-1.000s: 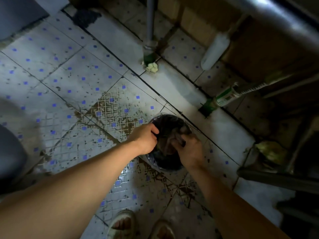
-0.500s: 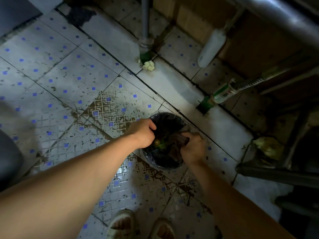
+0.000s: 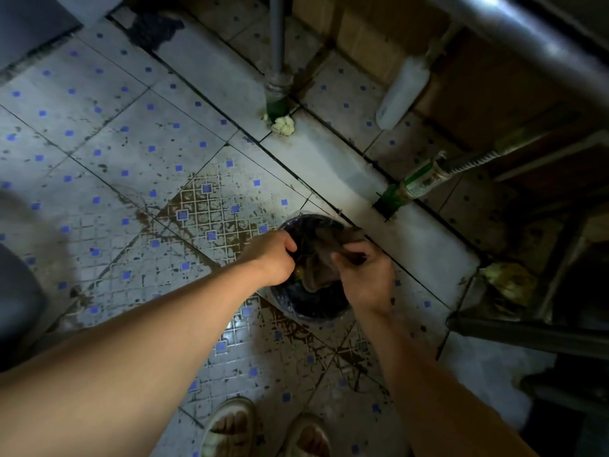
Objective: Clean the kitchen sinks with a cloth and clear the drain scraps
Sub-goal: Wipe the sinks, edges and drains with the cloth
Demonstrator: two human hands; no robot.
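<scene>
My sandalled feet stand on the stained tiled floor, at the near edge of it. Just beyond them sits a small bin lined with a dark bag. My left hand curls over the bag's left rim, gripping it. My right hand pinches a brown cloth bunched over the bin's mouth; its folds hang downward from my fingers. Farther off, green-footed metal legs and a white bottle stand by the wall.
</scene>
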